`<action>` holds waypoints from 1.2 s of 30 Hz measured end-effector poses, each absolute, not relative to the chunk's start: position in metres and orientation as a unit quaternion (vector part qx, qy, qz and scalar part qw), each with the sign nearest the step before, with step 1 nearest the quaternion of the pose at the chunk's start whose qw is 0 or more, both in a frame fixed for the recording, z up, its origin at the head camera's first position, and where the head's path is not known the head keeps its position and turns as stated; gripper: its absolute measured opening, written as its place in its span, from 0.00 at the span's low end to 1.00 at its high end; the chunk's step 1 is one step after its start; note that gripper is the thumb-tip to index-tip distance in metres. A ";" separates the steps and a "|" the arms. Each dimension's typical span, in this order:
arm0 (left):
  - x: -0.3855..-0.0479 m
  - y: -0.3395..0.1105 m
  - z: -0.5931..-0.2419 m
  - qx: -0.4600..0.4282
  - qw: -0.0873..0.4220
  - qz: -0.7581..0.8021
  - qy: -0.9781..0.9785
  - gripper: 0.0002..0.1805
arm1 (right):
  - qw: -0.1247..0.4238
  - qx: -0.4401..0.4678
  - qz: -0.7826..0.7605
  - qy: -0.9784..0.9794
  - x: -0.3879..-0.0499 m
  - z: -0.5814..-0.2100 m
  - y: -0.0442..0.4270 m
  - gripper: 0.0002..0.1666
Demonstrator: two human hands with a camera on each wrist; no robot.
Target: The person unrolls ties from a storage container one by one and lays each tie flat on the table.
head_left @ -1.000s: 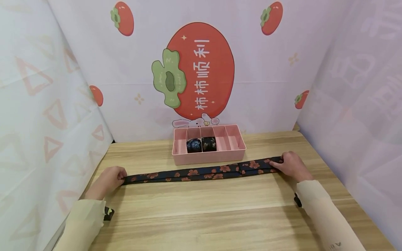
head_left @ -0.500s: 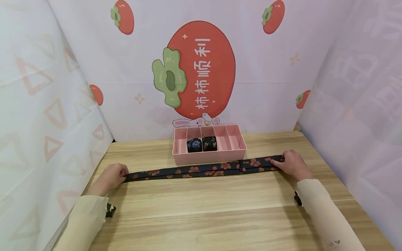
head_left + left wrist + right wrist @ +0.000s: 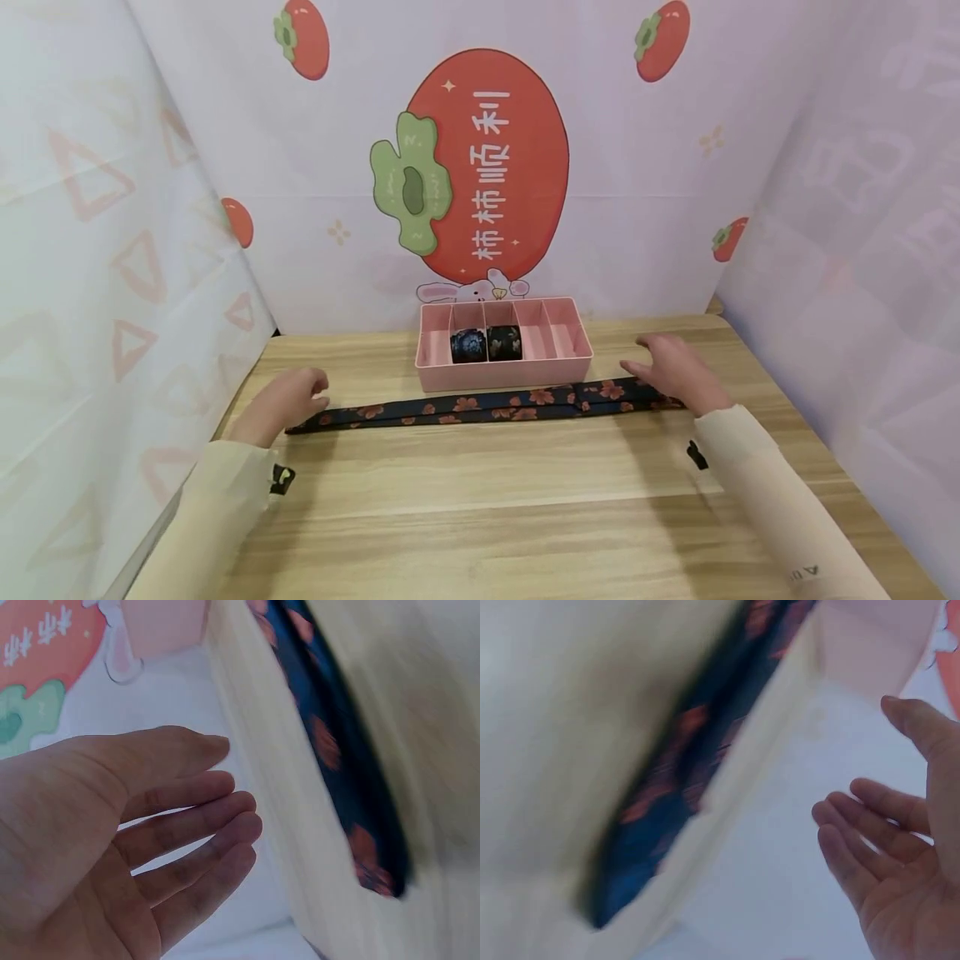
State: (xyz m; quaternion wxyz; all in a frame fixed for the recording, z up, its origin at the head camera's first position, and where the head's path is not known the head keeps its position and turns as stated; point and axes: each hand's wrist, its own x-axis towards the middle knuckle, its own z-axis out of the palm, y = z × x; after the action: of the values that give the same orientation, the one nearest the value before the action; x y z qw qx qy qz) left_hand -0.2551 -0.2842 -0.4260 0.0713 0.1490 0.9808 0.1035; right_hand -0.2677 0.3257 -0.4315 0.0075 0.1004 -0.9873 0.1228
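Observation:
A dark tie with orange-red flowers (image 3: 465, 408) lies folded lengthwise in a long strip across the wooden table. By its left end hovers the left hand (image 3: 282, 406), fingers loosely bent and apart from the cloth; the left wrist view shows that hand (image 3: 127, 832) holding nothing beside the tie (image 3: 330, 750). Above the strip's right end is the right hand (image 3: 678, 372), thumb and fingers spread. In the right wrist view the right hand (image 3: 900, 825) is empty, with the tie's end (image 3: 637, 840) away from its fingertips.
Behind the tie stands a pink divided box (image 3: 502, 375). Two of its compartments hold rolled fabric, one blue-patterned (image 3: 468, 346) and one black-patterned (image 3: 504, 342). A printed cloth backdrop (image 3: 637, 208) rises behind the table (image 3: 480, 517) and along both sides.
Both hands have let go of the tie's ends and lifted. The left hand moved slightly right and up, the right hand slightly left, its fingers spreading. The tie stays in place.

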 end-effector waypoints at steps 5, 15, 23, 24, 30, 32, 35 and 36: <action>-0.267 -0.242 -0.408 0.147 0.076 0.105 0.981 0.27 | 0.006 0.165 0.127 -0.978 -0.286 -0.415 0.288 0.37; -0.298 -0.168 -0.406 0.153 0.056 0.162 0.973 0.47 | 0.005 0.269 0.146 -0.952 -0.323 -0.397 0.205 0.39; -0.316 -0.126 -0.433 0.179 0.025 0.172 0.968 0.51 | -0.029 0.277 0.105 -0.955 -0.341 -0.404 0.164 0.44; -0.317 -0.123 -0.436 0.179 0.025 0.164 0.970 0.51 | -0.028 0.281 0.094 -0.955 -0.343 -0.405 0.159 0.44; -0.318 -0.118 -0.450 0.163 0.011 0.140 0.977 0.51 | -0.015 0.309 0.032 -0.951 -0.352 -0.407 0.139 0.42; -0.319 -0.117 -0.456 0.153 0.004 0.136 0.979 0.51 | -0.018 0.309 0.021 -0.951 -0.355 -0.409 0.136 0.42; -0.319 -0.114 -0.462 0.145 -0.011 0.125 0.981 0.51 | -0.029 0.307 0.002 -0.951 -0.360 -0.411 0.134 0.41; -0.319 -0.113 -0.463 0.143 -0.014 0.117 0.983 0.51 | -0.034 0.306 -0.007 -0.951 -0.361 -0.412 0.134 0.40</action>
State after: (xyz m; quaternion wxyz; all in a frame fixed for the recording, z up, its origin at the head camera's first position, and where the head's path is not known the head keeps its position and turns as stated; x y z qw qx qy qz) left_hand -0.3192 -0.1132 -0.4635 -0.0144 0.1428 0.9827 0.1170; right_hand -0.3615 0.1338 -0.4124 -0.0338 0.3065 -0.9513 -0.0069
